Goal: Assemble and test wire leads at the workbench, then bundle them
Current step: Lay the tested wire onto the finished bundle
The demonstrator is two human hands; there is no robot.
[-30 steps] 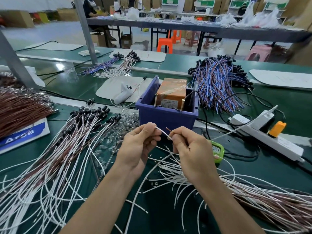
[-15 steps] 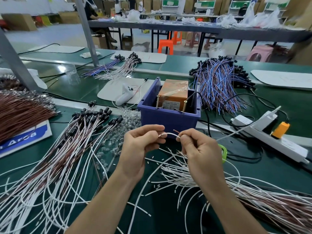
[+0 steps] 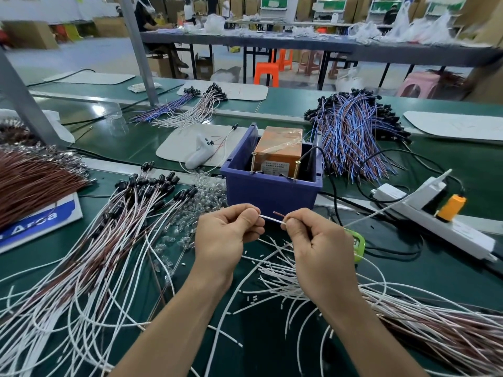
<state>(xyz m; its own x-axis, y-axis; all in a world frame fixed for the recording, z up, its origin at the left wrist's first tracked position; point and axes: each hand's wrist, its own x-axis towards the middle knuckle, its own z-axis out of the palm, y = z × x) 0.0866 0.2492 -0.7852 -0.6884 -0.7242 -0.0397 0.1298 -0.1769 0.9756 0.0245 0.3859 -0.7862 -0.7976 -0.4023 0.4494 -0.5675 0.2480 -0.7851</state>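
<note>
Left hand (image 3: 223, 235), right hand (image 3: 321, 248) pinch wire (image 3: 272, 219) before bin (image 3: 269, 194).

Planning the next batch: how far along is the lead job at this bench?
Looks done: a pile of black-capped leads lies on the left. In hand: the left hand and right hand pinch a white wire, a brown wire end beside it. Left: a heap of uncapped wires at right, and no pile shows a tie.

Blue plastic bin (image 3: 272, 195) on the green surface (image 3: 130, 145) holds an orange wrapped box (image 3: 279, 148); black-capped white wire leads (image 3: 130, 213) lie left of it, white power strip (image 3: 449, 229) right
</note>
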